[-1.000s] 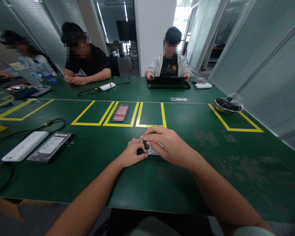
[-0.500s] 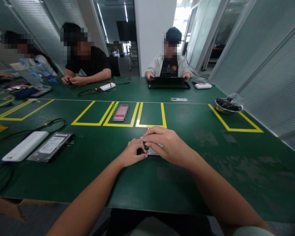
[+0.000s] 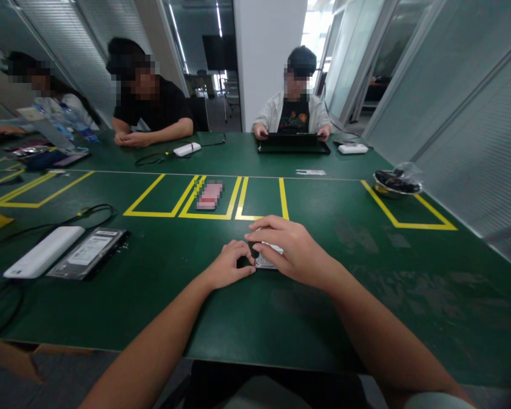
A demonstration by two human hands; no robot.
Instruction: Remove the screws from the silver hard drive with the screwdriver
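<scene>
A silver hard drive (image 3: 263, 262) lies on the green table in front of me, largely covered by my right hand (image 3: 287, 245). Between that hand's thumb and fingers is the dark handle of a small screwdriver (image 3: 254, 250), held upright over the drive's left edge. My left hand (image 3: 230, 265) rests on the table at the same edge. Its thumb and forefinger curve together and grip the drive's near left corner, close to the screwdriver's shaft. The exact contact of the screwdriver tip is too small to tell.
Left of me lie another hard drive (image 3: 87, 254), a white power bank (image 3: 45, 251) and black cables. Yellow tape outlines mark the table, one around a pink blurred object (image 3: 210, 195). A bowl of dark items (image 3: 397, 183) stands at right. Several people sit opposite.
My right fingers have opened slightly and shifted around the screwdriver handle, which has turned. My left hand and the drive stay in place.
</scene>
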